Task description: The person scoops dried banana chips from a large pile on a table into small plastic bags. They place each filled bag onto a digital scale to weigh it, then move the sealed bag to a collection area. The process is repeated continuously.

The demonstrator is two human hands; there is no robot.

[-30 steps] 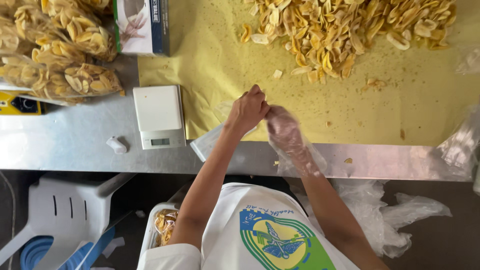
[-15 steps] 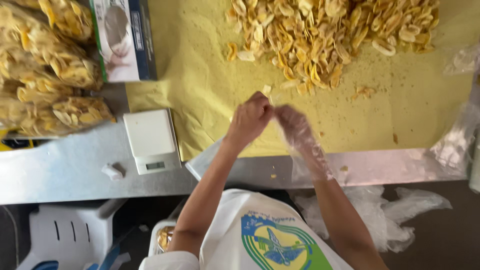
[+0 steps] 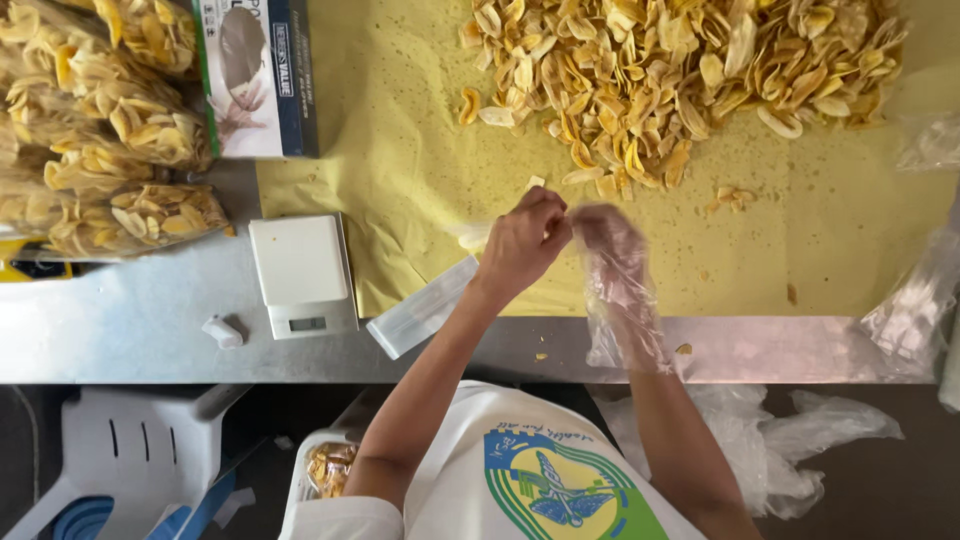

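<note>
My bare left hand (image 3: 522, 243) pinches the fingertip end of a loose clear plastic glove (image 3: 622, 300) that covers my right hand (image 3: 603, 238). Both hands meet over yellow paper (image 3: 400, 170) on a steel table. The glove hangs wide and crinkled down past my right wrist to the table's front edge. A big heap of yellow fried chips (image 3: 680, 80) lies on the paper just beyond my hands. A single chip (image 3: 536, 183) rests right behind my left knuckles.
A small white kitchen scale (image 3: 302, 272) stands left of my hands, beside a flat stack of clear bags (image 3: 425, 308). Filled bags of chips (image 3: 110, 140) and a glove box (image 3: 258, 78) sit at far left. Crumpled plastic (image 3: 915, 310) lies right. A grey stool (image 3: 130, 450) stands below.
Both hands have moved further out over the yellow paper, toward the chip heap. The left fingers stay pinched on the glove tip on the right hand.
</note>
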